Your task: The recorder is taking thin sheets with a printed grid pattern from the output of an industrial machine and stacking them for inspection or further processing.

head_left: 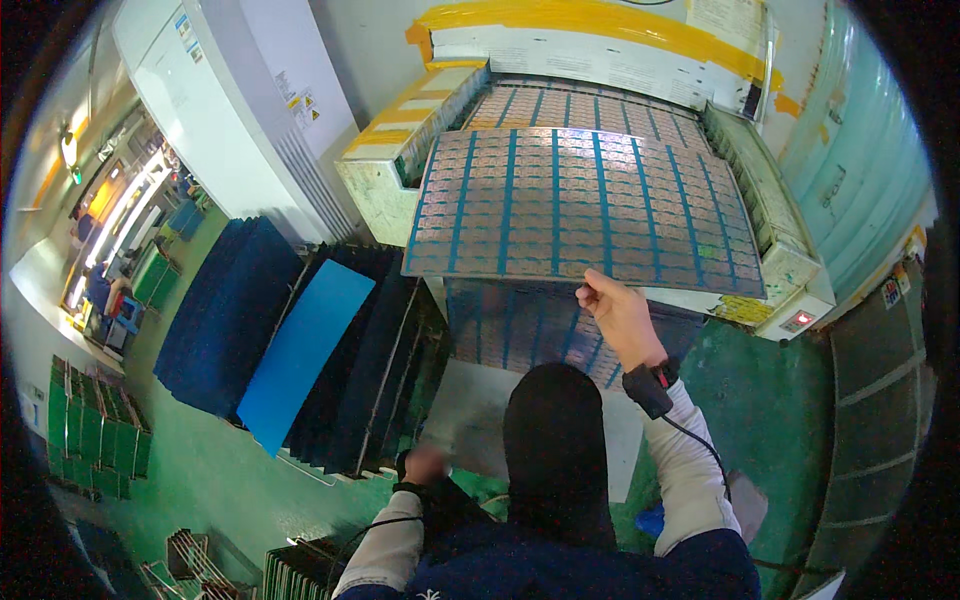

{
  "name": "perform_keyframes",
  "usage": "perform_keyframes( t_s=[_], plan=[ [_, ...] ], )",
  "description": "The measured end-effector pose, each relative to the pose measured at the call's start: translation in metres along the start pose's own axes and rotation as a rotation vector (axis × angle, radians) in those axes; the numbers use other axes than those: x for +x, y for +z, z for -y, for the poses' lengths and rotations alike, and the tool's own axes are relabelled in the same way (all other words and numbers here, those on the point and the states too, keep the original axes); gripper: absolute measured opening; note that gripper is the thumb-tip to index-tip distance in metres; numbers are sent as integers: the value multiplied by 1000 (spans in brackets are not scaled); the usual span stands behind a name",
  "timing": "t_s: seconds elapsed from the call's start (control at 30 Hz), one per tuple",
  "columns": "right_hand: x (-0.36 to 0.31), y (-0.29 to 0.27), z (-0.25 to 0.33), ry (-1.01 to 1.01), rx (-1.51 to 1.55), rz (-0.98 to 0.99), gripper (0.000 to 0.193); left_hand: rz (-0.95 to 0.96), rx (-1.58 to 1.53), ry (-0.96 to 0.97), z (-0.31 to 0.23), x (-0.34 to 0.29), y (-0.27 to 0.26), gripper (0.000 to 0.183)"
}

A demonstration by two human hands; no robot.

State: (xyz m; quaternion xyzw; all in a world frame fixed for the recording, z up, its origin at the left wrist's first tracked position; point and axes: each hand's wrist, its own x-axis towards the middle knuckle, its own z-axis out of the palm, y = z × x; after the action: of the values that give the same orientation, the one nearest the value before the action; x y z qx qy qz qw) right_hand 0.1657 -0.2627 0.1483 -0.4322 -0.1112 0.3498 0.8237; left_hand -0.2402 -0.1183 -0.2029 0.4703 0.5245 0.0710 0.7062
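Our right hand [620, 315] has fingers clamped on the circuit-board panel [590, 205]; gripped one-sidedly, it could tip beyond them. Our left hand [426, 465] is too blurred to tell.

Panel [580, 210] at the machine [377, 192], rack of boards [228, 318] to its left

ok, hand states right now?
Left hand: motion-blurred, can't tell whether open or closed, or holding anything.
Right hand: closed, fingers pinching the near edge of the blue-striped circuit-board panel.
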Motion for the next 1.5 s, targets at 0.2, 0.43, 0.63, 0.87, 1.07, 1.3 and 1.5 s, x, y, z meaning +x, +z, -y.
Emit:
perform_keyframes(
  t_s=[0.2,0.43,0.63,0.87,1.07,1.3,1.5],
  plan=[
    [10,18,2,4,-6,11,21,-47,-20,-47,9,8,-9,20],
    [27,16,2,57,-63,48,20,13,-127,-66,8,9,-9,21],
    [30,17,3,91,-80,70,19,40,-140,-57,15,13,-12,20],
    [48,7,1,79,-98,90,21,32,267,126,-18,21,-3,17],
    [59,3,-3,62,26,123,22,102,9,203,-99,58,10,22],
    [61,0,6,34,56,222,21,-8,34,483,-230,56,82,38],
    [53,-37,4,28,-73,146,22,-63,121,718,-275,81,104,50]
  ],
)
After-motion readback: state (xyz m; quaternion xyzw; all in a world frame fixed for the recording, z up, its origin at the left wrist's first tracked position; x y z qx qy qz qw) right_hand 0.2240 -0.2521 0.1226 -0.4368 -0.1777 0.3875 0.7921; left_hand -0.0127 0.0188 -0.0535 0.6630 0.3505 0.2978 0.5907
